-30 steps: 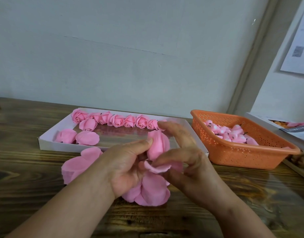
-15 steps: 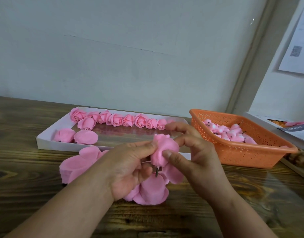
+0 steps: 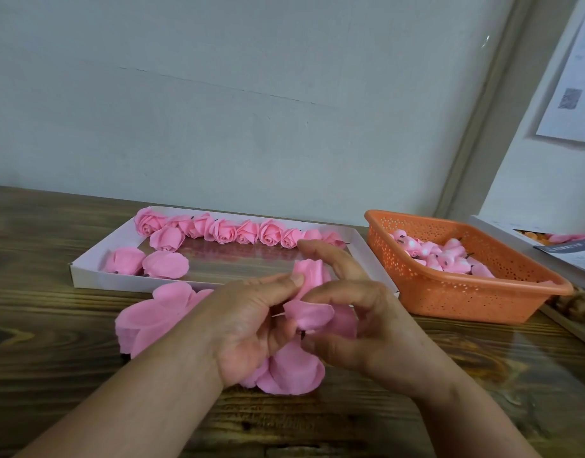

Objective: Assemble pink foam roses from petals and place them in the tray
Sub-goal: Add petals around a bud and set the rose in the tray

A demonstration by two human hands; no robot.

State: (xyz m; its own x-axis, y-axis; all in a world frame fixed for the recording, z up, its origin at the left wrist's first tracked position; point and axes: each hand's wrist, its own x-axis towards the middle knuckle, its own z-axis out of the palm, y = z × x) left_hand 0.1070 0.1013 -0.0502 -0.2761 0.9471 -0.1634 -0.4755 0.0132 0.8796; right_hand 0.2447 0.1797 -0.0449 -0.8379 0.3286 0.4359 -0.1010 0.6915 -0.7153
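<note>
Both hands mid-assembly: left hand (image 3: 251, 325) pinches rose bud (image 3: 309, 276); right hand (image 3: 360, 328) curls a petal (image 3: 309, 314) just below it. Beyond the grip, white tray (image 3: 86, 272) holds a dozen-odd roses (image 3: 223, 230), mostly unfilled. Loose petals (image 3: 146, 322) beneath; many remain.

Matt foam petals (image 3: 286, 371), glossy wood table (image 3: 449, 375)

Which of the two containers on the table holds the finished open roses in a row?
The flat white tray on the left: a row of roses lines its far edge. The orange basket on the right holds only small buds.
</note>
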